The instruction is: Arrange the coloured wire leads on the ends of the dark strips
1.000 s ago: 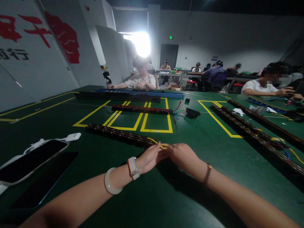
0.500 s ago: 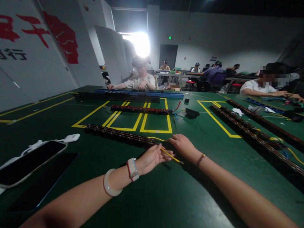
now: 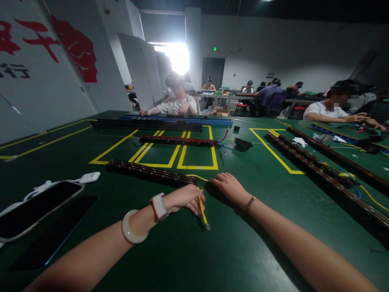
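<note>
My left hand is closed on a yellow wire that hangs down from its fingers and ends in a metal ring terminal. Just right of it, my right hand lies low over the table, fingers curled, at the end of a yellow stretch of wire. That stretch comes out of the right end of a long dark strip with metal lines. Whether both yellow stretches are one wire I cannot tell, since my left hand hides part of it.
A black phone, a dark flat panel and a white cable with a plug lie left on the green table. Beyond are a strip with red wires and a black connector. Long strips lie right; co-workers sit opposite.
My left hand has moved slightly left and turned, so the wire's terminal end swings from pointing right to pointing down toward me. My right hand stays at about the same spot.
</note>
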